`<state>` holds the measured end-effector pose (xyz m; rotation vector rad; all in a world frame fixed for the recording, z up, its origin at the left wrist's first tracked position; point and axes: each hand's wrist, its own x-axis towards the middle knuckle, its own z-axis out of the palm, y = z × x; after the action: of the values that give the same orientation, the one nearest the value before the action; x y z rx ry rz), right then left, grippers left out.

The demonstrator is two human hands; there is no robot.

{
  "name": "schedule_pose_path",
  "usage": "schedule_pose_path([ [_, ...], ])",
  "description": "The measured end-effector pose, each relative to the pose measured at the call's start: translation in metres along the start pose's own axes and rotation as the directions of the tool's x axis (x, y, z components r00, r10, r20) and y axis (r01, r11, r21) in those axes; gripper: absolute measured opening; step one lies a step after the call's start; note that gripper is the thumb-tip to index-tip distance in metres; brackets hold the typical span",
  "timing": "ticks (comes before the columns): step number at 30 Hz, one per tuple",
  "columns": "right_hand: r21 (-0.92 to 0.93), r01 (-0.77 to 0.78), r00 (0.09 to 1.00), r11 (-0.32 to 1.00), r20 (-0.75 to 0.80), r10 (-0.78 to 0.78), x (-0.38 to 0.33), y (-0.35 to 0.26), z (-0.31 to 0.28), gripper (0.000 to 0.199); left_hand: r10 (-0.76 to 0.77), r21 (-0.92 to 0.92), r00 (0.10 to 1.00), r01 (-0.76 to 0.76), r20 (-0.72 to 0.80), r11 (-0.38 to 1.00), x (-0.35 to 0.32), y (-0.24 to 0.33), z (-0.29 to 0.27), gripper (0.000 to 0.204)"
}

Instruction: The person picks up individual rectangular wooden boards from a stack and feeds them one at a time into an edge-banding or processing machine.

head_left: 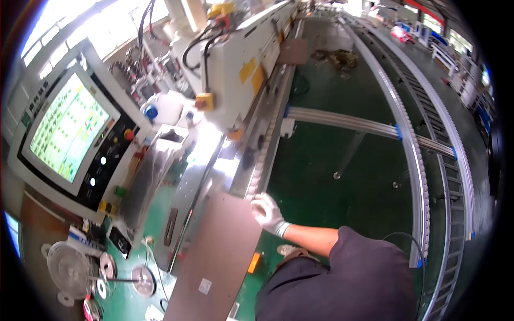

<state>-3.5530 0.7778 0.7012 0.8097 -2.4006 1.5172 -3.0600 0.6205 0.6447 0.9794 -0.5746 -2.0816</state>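
Panel (227,241) lying at 7 o'clock: flat, rectangular, dull brown, straight-edged, white label (204,286) showing toward its 6 o'clock end. Right hand (269,215), white-gloved, half-curling fingers at panel's 1 o'clock corner; cannot tell whether gripping.

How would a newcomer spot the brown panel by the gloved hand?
From the lit screen at left, look right and down to the gloved hand. The brown panel runs from there to the picture's lower edge. Unlike the brown piece farther up, it shows a white label.
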Motion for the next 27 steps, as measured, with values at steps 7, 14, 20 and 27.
schedule_pose_path([
  [7,-0.097,0.378,0.915,0.921,0.188,-0.356,0.056,0.003,0.005,0.024,0.009,-0.077,0.958,-0.032,-0.285,0.997,-0.063,0.004,0.130,0.046],
  [14,0.106,0.447,0.857,0.888,0.234,-0.460,0.086,-0.005,0.025,0.014,-0.149,0.282,0.894,0.286,-0.422,0.916,-0.050,0.009,0.155,0.044],
  [20,0.047,0.481,0.864,0.876,0.145,-0.482,0.140,0.046,0.019,0.017,-0.379,0.326,0.742,0.611,-0.553,0.721,-0.005,-0.013,0.254,0.038],
  [27,-0.068,0.625,0.776,0.778,0.162,-0.609,0.244,0.130,-0.008,0.016,-0.603,0.207,0.745,0.662,-0.286,0.720,0.037,-0.055,0.218,0.046],
])
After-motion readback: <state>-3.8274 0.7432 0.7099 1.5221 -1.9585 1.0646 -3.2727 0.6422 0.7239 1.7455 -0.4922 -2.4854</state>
